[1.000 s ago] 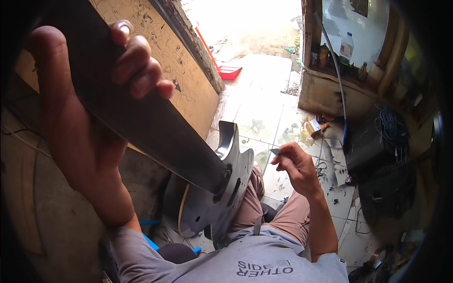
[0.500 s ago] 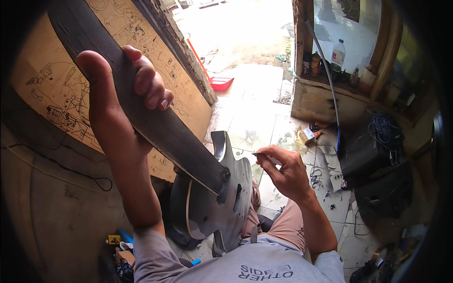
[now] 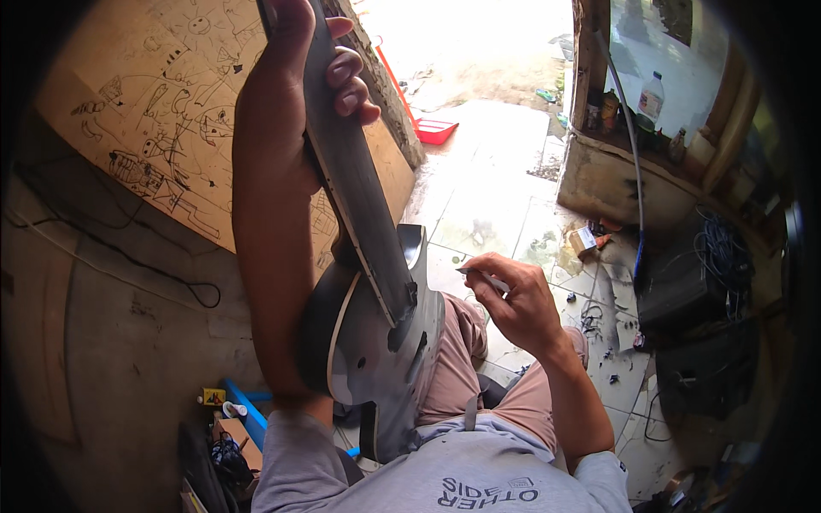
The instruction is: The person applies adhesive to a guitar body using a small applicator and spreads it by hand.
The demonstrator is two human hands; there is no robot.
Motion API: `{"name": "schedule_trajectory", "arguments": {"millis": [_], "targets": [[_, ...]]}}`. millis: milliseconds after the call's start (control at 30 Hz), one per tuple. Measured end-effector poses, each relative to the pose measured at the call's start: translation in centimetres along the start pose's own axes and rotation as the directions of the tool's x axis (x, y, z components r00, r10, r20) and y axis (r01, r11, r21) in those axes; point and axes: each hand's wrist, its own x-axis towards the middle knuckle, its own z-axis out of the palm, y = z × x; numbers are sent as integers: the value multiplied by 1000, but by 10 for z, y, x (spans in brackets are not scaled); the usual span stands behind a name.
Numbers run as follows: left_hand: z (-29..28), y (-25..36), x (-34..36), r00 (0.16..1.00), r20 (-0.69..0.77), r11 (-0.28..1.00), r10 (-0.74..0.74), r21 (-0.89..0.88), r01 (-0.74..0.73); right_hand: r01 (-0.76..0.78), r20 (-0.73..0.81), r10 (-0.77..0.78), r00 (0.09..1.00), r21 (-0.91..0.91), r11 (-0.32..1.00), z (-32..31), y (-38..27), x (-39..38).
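Observation:
An unfinished electric guitar (image 3: pixel 385 355), grey and black with a pale edge line, leans against my lap with its neck slanting up and away. My left hand (image 3: pixel 278 111) is wrapped round the dark neck (image 3: pixel 363 197) high up, thumb on one side and fingertips on the other. The top end of the neck runs out of view. To the right of the guitar body, apart from it, my right hand (image 3: pixel 522 308) pinches a small flat piece with a dark pointed tip (image 3: pixel 467 271). A whitish part of it shows between the fingers; its kind is unclear.
A board with line drawings (image 3: pixel 162 128) stands at the left. Ahead are a red dustpan (image 3: pixel 436 131) and a bright doorway. On the right, a ledge holds a plastic bottle (image 3: pixel 651 98), near coiled cables (image 3: pixel 723 256). Blue-framed clutter (image 3: pixel 248 419) lies lower left.
The guitar neck has swung more upright, and my left hand has gone up and right with it. My view has shifted left. My right hand still pinches the small piece.

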Motion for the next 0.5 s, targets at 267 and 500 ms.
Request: {"name": "schedule_trajectory", "arguments": {"millis": [267, 500], "targets": [[15, -22, -3, 969, 224, 992, 101, 51, -115, 70, -41, -78, 996, -171, 983, 1, -8, 21], [18, -46, -8, 961, 260, 985, 99, -165, -57, 90, 5, -93, 996, -335, 938, 4, -15, 35]]}}
